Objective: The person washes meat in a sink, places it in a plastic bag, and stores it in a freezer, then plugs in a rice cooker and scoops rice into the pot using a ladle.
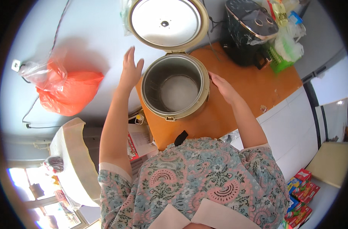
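A large beige rice cooker point(203, 98) stands on an orange-brown table point(231, 114), its hinged lid point(165, 25) raised at the back. Inside sits a bare grey metal inner pot point(178, 93); a latch point(170, 118) shows on the cooker's front. My left hand point(131, 70) is raised in the air to the left of the cooker, thumb apart from the fingers, holding nothing. On the other side, my right hand point(224, 87) is stretched out flat with its fingertips at the cooker's right side. Whether they press on it I cannot tell.
A black air fryer point(245, 31) and a green basket point(279, 58) with plastic bags stand at the table's back right. A red plastic bag point(69, 91) hangs on the left wall. Below it is a white-covered object point(74, 160). Colourful boxes point(301, 194) lie at lower right.
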A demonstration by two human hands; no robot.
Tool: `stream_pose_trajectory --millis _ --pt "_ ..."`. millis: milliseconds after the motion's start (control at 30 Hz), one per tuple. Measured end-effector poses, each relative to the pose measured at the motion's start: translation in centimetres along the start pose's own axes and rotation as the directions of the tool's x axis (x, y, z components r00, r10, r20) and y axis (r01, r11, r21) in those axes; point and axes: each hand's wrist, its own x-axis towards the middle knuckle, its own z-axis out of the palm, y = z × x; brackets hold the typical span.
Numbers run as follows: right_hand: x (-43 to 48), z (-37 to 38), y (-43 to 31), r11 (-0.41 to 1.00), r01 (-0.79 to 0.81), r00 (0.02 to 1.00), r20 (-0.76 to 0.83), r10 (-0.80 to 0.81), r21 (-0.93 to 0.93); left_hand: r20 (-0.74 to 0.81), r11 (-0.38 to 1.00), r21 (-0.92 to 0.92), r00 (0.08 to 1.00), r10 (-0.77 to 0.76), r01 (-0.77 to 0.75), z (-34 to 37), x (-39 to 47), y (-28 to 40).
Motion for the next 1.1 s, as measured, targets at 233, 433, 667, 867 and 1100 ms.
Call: stream_pose_trajectory --millis 233,433,667,867,1100 --pt "0.5 -1.1 -0.3 0.995 -0.055 0.99 0.132 0.044 0.079 0.376 0.928 -0.028 0.864 -0.334 0.371 3.3 -6.6 -0.8" --pt "0.2 -0.6 1.5 0.991 0.015 0.986 0.165 -0.037 0.135 0.316 0.962 -0.055 0.919 -0.238 0.268 3.7 -7.0 -1.9" --pt "-0.7 0.6 5.2 0.996 0.041 0.995 0.09 -0.048 0.085 0.248 0.939 0.053 0.906 -0.343 0.341 3.3 -5.8 -1.1" --pt "-2.5 3.3 1.4 0.997 0.064 0.996 -0.054 -0.067 -0.045 0.194 0.932 0.083 0.912 -0.361 0.352 2.9 -6.0 -1.9" --pt "-2.0 5.2 1.6 0.681 0.18 0.928 -0.107 -0.357 -0.71 0.138 0.799 -0.319 0.859 -0.493 0.509 3.0 -5.6 -0.7"
